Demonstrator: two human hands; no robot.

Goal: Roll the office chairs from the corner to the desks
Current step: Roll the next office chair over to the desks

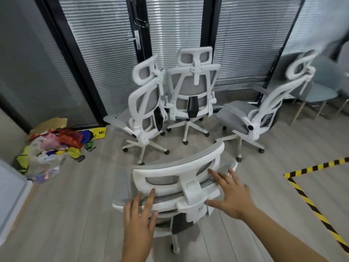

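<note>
Two hands (138, 222) open, four office chairs (177, 178)

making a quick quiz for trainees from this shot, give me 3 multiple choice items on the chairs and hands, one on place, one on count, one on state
1. Where does the heap of bags lie?
A. on the floor at the left, by the glass wall
B. on a chair seat
C. inside the striped floor tape

2. How many white office chairs are in view?
A. two
B. four
C. six

3. How are the two hands?
A. both fists clenched
B. both gripping a caster
C. both with fingers spread at the nearest chair's back

Answers:
1 A, the heap sits on the floor left of the chairs, far from the yellow-black tape.
2 B, the left chair, middle chair and right chair stand by the blinds, and the nearest chair stands in front.
3 C, the left hand and right hand show straight, spread fingers at its headrest and back frame.
</note>
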